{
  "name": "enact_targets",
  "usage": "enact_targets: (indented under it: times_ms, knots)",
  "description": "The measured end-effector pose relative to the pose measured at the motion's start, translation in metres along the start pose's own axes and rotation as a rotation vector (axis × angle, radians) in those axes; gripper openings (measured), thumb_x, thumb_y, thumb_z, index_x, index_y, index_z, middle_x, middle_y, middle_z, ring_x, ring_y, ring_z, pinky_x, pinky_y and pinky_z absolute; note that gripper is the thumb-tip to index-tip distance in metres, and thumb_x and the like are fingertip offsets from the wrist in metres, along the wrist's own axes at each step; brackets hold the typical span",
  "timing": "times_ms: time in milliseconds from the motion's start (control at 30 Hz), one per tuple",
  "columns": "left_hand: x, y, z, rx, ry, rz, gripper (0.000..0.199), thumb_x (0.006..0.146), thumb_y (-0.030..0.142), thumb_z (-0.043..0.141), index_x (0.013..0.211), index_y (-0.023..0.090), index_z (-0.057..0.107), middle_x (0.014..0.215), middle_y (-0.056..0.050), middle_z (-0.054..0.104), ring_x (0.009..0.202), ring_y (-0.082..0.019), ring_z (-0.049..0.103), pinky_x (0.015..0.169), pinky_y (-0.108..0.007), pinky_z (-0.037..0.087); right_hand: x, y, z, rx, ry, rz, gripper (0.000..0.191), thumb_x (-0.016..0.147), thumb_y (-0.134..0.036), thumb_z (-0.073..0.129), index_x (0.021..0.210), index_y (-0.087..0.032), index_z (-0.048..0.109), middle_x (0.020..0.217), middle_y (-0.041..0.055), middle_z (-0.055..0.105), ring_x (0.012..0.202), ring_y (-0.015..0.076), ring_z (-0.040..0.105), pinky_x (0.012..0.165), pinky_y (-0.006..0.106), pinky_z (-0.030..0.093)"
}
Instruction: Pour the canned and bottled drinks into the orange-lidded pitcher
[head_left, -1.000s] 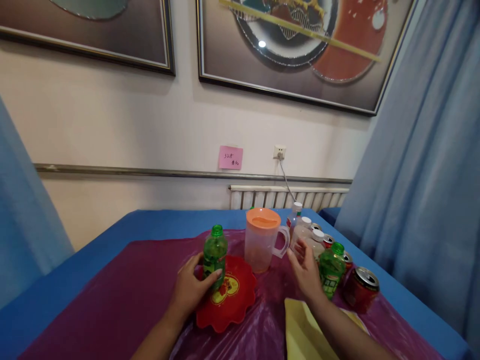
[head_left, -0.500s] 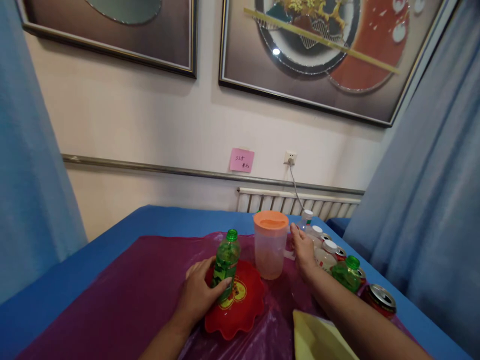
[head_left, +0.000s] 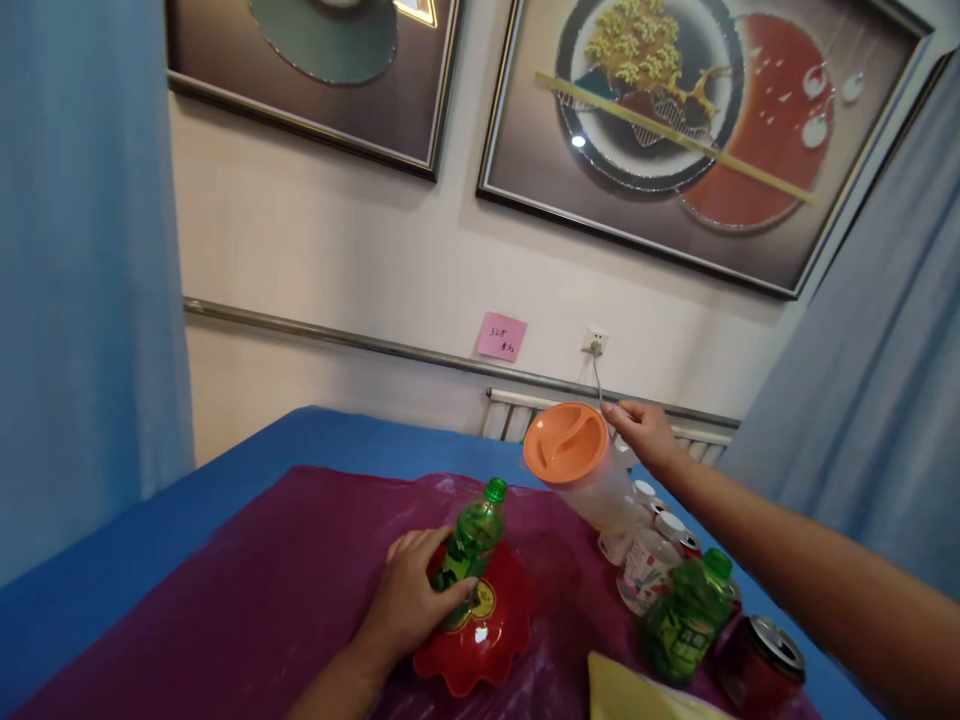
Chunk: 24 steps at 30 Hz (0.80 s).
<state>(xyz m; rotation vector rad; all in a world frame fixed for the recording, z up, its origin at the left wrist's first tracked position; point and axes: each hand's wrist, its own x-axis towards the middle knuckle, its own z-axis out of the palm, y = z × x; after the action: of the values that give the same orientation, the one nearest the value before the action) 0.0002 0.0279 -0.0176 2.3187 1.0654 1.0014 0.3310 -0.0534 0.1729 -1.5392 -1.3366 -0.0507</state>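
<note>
My left hand is wrapped round a green plastic bottle, uncapped, which stands over a red scalloped dish. To the right, my right hand grips the far side of a translucent pitcher with an orange lid. The pitcher is raised and tilted, its lid leaning left toward the bottle; its handle is hidden behind the hand and the pitcher body. No liquid stream shows between pitcher and bottle.
Along the right stand a white-capped bottle, another green bottle, a red can and more containers. A yellow cloth-like piece lies in front. Purple sheeting covers the blue table; a radiator is behind.
My right hand has taken hold of the pitcher, lifted it and tipped it left. My left hand stays on the green bottle, which leans a little more to the right in view.
</note>
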Motion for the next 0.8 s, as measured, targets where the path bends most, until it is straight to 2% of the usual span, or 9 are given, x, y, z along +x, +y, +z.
enact_targets:
  times_ms: [233,800]
  knots:
    - [-0.003,0.008,-0.004,-0.031,-0.056,-0.012,0.061,0.065,0.042,0.082,0.122,0.023,0.068,0.120,-0.010,0.073,0.116,-0.034,0.062,0.106,-0.051,0.041,0.011,-0.024,-0.003,-0.170,-0.138,-0.128,0.052,0.078,-0.061,0.059,0.054,-0.024,0.031,0.055,-0.0057,0.023,0.053,0.0095,0.024,0.050,0.026,0.018]
    - [-0.004,0.014,-0.006,-0.043,-0.077,0.005,0.059,0.066,0.041,0.081,0.121,0.022,0.068,0.116,-0.009,0.074,0.110,-0.033,0.063,0.103,-0.049,0.041,0.012,-0.041,0.006,-0.312,-0.227,-0.233,0.050,0.081,-0.061,0.053,0.055,-0.024,0.031,0.054,-0.0053,0.026,0.052,0.0094,0.028,0.049,0.026,0.021]
